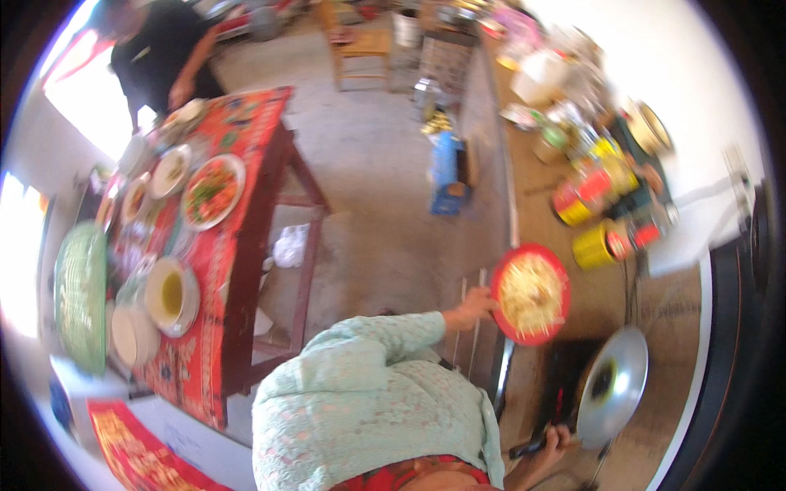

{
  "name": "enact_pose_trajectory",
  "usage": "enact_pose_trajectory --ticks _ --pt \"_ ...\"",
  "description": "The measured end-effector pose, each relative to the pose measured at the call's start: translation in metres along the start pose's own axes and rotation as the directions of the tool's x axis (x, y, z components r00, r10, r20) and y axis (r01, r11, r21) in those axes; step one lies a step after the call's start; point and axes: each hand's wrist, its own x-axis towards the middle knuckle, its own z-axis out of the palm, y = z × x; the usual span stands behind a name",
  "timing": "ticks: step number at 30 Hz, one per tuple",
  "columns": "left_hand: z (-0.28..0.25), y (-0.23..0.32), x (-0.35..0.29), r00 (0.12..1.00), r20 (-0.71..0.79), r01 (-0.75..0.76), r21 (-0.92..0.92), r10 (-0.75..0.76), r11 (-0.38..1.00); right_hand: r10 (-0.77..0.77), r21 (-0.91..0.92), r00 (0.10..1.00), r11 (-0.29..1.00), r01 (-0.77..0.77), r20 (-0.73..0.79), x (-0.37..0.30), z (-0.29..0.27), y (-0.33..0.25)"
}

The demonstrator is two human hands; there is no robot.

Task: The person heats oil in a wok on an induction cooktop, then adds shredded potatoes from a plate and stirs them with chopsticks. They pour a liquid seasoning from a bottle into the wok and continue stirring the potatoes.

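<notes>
My left hand point(472, 308) grips the near-left rim of a round red plate point(564, 277), fingers closed on its edge. Pale shredded food point(532, 293), whose kind I cannot make out, is heaped on it, over the counter. Lower right, my right hand point(557, 442) is wrapped round the black handle of a silver wok point(630, 380). The wok appears tilted, and a small dark yellowish pool point(604, 379) shows in its bottom. A dark patch with a red glow lies beside the wok, partly hidden by it.
Jars and yellow-and-red tins point(594, 247) line the counter point(532, 192) by the wall. At left, a red-patterned table point(270, 119) carries several bowls, a plate of red-and-green food point(214, 192) and a green dome cover point(80, 299). Another person point(168, 53) stands beyond it. A blue box point(448, 172) sits near the counter.
</notes>
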Motion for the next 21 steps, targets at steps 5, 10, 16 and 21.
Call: enact_pose_trajectory --ticks 5,10,16,21 --pt "0.006 0.021 -0.009 0.998 -0.014 0.058 0.056 -0.058 0.997 0.014 -0.013 0.999 1.0 -0.015 -0.045 0.002 0.005 0.004" --pt "0.006 0.021 -0.003 0.999 -0.014 0.031 0.054 -0.031 0.998 0.122 -0.001 0.982 0.992 -0.124 -0.147 -0.003 0.023 -0.012" --pt "0.008 0.025 -0.003 0.998 0.014 0.068 0.064 -0.069 0.996 0.245 0.082 0.959 0.968 -0.235 -0.14 0.0 0.026 -0.029" --pt "0.007 0.025 0.0 0.996 0.026 0.085 0.108 -0.088 0.991 0.237 0.098 0.963 0.969 -0.226 -0.129 0.002 0.021 -0.034"
